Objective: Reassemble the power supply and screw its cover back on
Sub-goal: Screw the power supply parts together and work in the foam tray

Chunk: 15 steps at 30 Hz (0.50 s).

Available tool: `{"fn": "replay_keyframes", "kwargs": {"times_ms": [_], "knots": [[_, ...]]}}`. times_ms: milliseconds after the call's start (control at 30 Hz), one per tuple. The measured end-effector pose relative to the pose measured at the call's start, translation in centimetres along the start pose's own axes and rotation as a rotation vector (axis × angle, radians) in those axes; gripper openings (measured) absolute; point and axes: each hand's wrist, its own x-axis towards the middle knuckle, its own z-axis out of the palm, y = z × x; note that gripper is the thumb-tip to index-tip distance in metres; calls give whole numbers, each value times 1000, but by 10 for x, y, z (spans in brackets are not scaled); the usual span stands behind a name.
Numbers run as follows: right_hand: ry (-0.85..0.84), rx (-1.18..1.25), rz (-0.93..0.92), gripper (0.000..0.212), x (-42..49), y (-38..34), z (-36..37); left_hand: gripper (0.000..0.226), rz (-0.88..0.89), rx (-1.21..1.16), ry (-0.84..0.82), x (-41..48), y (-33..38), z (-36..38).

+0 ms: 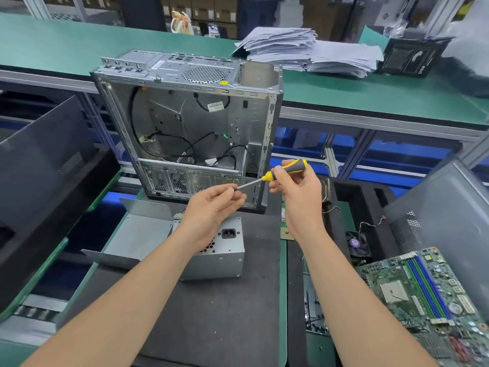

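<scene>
Yellow-handled screwdriver [287, 169] gripped by right hand [299, 197], tip pinched by left hand [214, 205] mid-frame; risk of jab on slipping

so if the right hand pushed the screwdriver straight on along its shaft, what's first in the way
The left hand: its fingertips pinch the tip of the screwdriver that the right hand aims leftward. No gap shows between tip and fingers.
</scene>
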Motion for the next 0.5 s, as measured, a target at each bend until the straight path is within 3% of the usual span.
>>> {"fn": "replay_keyframes", "kwargs": {"times_ms": [167, 267, 500], "knots": [[-49, -93, -42, 21, -2, -5, 5, 20, 42, 183, -14, -3, 4, -12], [-27, -64, -8, 27, -4, -5, 12, 22, 33, 149, -36, -6, 5, -18], [-126, -47, 8, 14, -10, 1, 23, 20, -11, 115, -34, -11, 16, -42]]}}
